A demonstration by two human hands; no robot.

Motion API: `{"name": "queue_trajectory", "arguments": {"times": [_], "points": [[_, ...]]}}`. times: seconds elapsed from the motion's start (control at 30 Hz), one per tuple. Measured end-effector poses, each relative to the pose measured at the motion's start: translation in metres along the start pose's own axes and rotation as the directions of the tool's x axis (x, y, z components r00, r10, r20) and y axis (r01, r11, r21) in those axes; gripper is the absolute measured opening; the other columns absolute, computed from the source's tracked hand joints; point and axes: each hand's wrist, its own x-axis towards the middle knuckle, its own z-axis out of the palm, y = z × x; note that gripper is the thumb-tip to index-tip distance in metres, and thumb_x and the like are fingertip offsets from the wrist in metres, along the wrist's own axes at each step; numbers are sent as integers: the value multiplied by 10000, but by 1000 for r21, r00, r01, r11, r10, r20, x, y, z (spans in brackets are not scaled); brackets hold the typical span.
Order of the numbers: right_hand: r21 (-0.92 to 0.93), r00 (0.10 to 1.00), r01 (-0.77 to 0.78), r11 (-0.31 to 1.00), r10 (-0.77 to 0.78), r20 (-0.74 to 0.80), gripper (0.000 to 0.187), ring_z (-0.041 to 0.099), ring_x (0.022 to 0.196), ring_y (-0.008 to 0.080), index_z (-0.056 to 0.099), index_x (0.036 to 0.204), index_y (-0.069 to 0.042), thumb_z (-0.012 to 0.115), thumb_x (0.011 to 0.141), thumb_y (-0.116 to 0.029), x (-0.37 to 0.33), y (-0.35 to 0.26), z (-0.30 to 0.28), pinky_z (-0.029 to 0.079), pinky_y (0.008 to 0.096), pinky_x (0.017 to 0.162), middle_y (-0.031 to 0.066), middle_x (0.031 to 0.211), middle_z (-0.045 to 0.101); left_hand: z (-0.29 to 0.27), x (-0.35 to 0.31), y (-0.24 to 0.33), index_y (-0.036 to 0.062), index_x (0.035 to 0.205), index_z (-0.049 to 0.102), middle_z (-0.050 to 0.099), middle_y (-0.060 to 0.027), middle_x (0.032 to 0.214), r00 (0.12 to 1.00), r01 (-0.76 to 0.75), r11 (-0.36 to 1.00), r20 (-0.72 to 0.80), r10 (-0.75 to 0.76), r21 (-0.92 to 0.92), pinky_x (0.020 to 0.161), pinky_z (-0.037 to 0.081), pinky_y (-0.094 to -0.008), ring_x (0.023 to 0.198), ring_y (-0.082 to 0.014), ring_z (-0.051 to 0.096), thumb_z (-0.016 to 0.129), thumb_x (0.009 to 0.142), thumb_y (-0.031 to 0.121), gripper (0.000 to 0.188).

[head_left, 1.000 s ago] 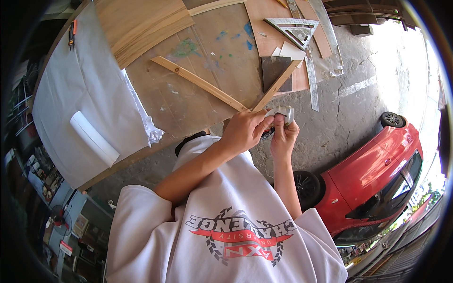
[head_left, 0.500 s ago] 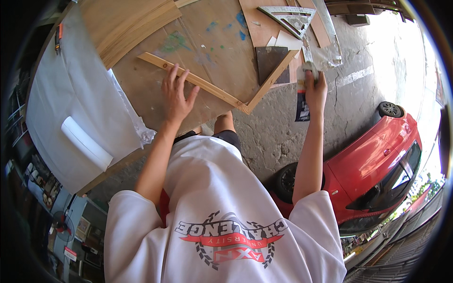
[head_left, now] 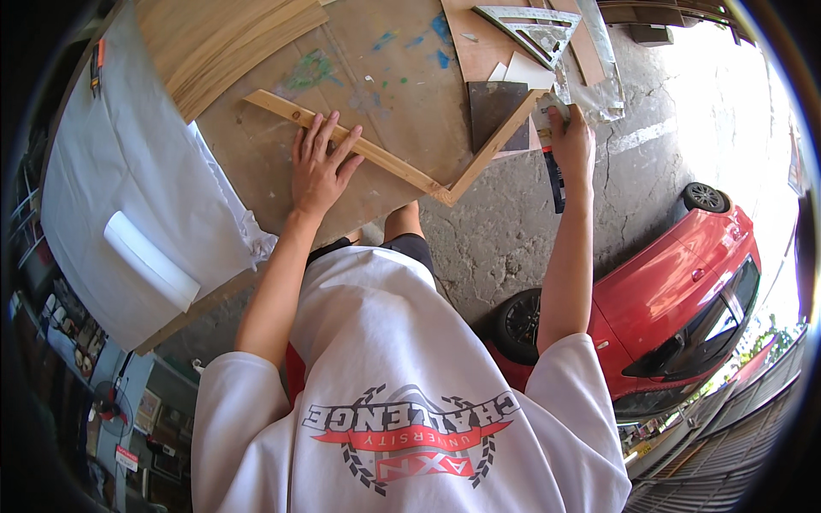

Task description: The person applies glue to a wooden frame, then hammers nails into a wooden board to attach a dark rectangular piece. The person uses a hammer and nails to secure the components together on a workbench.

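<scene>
Two light wooden strips meet in a V on the worktable. The longer strip (head_left: 398, 166) runs to the far left, and the shorter strip (head_left: 486, 155) rises to the right from the joint. My left hand (head_left: 320, 175) lies over the longer strip with its fingers stretched out across it. At the far end of the shorter strip, my right hand (head_left: 576, 147) is closed on a packet (head_left: 554, 183) with a clear upper part and a dark, red-edged lower part. Its upper part is close to the strip's end; whether they touch I cannot tell.
A metal speed square (head_left: 532, 32) lies at the back right, near a dark square plate (head_left: 496, 111). Wooden boards (head_left: 231, 51) occupy the far left. A white sheet (head_left: 111, 154) carries a paper roll (head_left: 152, 261) and an orange-black cutter (head_left: 97, 68). A red car (head_left: 667, 282) stands to the right.
My right hand has moved slightly away from me with the packet, which now shows narrower, nearer the shorter strip's end. My left hand has settled flatter on the longer strip.
</scene>
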Motion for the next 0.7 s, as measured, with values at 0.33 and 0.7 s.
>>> {"name": "queue_trajectory", "arguments": {"times": [0.33, 0.7], "points": [[-58, 1000, -17, 998, 18, 20, 366, 683, 897, 483, 623, 1116, -54, 566, 1002, -398, -8, -12, -7, 539, 557, 761, 268, 909, 713, -1, 1, 1, 355, 1462, 551, 438, -57, 1575, 1000, 7, 1000, -2, -7, -22, 1169, 300, -551, 1464, -324, 381, 617, 968, 463, 510], [-138, 999, -26, 990, 31, 37, 326, 690, 839, 488, 614, 1086, -41, 570, 998, -352, -17, -20, -6, 548, 562, 715, 281, 854, 704, 1, 1, -1, 356, 1455, 559, 448, -57, 1565, 1000, -3, 999, -27, 2, -45, 1151, 318, -554, 1455, -327, 391, 633, 961, 457, 510]]}}
